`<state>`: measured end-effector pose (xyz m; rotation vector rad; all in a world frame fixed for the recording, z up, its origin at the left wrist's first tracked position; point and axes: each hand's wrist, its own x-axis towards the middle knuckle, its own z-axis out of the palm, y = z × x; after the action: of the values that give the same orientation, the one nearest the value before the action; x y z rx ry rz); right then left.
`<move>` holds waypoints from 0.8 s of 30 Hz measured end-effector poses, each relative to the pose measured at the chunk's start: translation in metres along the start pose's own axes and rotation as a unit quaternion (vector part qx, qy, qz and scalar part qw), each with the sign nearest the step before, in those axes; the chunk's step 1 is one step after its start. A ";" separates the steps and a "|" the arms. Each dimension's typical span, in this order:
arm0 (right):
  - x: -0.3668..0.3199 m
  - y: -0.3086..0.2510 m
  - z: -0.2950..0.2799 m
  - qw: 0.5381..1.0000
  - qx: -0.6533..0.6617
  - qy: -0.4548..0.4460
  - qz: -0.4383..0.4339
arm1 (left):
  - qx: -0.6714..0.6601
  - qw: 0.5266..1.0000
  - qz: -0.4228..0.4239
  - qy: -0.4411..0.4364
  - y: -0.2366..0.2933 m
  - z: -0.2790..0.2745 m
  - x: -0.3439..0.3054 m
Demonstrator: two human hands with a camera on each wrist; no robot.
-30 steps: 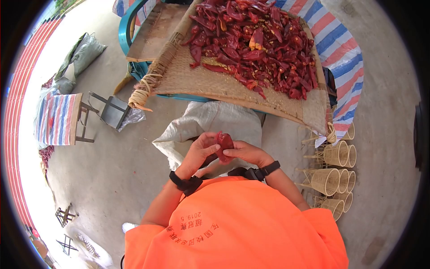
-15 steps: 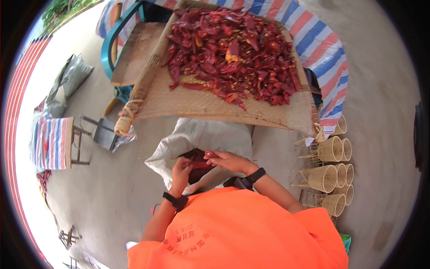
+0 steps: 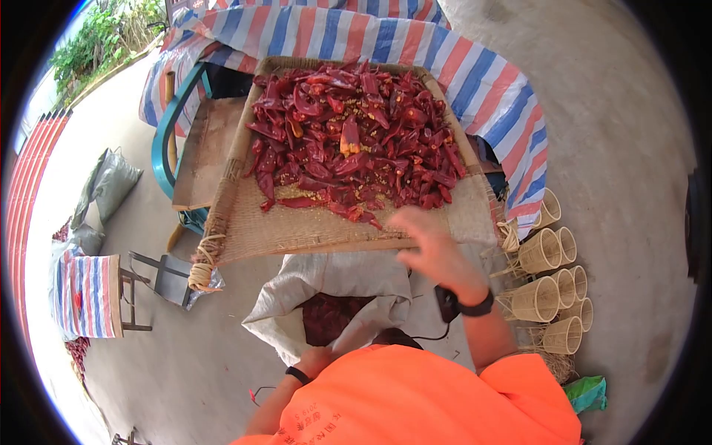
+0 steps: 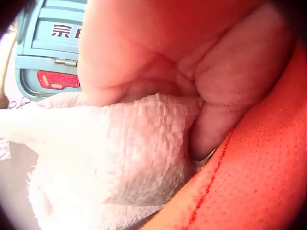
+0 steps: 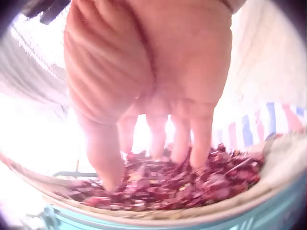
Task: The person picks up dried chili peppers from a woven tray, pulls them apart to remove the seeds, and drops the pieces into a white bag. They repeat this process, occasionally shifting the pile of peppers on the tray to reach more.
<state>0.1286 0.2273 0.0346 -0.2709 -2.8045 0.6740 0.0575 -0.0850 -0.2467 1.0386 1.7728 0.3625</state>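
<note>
Red peppers [image 3: 356, 141] with scattered yellow seeds cover much of a woven tray [image 3: 297, 233]. Over the tray's near right edge is my right hand [image 3: 437, 256], fingers spread and holding nothing. In the right wrist view, that hand [image 5: 153, 86] has its fingers extended over the peppers [image 5: 211, 184]. Below the tray, a white woven sack [image 3: 297, 278] gapes open with dark red peppers [image 3: 326, 319] inside. My left hand [image 3: 317, 360] is at the sack's near edge; the left wrist view shows the hand [image 4: 182, 57] gripping the sack's folded cloth [image 4: 144, 143].
Several wicker baskets [image 3: 535, 297] stand at the right. Striped sheeting [image 3: 512, 111] lies behind and beside the tray. At the left are a wooden board [image 3: 211, 152], a small dark stool [image 3: 172, 280], a stand draped with striped cloth [image 3: 87, 297] and a grey-green bag [image 3: 117, 185].
Both hands have parted from the pepper they held above the sack. The right hand moved up to the tray, empty; the left moved down to the sack's near edge. The head view has shifted.
</note>
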 end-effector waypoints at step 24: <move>0.085 0.093 -0.005 0.944 -0.294 -0.089 0.118 | 0.212 0.974 0.078 -0.022 0.022 -0.010 -0.016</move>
<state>0.0603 0.3312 0.0115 -0.6908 -3.1133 -0.1339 0.0620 -0.0826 -0.2178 1.4815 1.7738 0.0523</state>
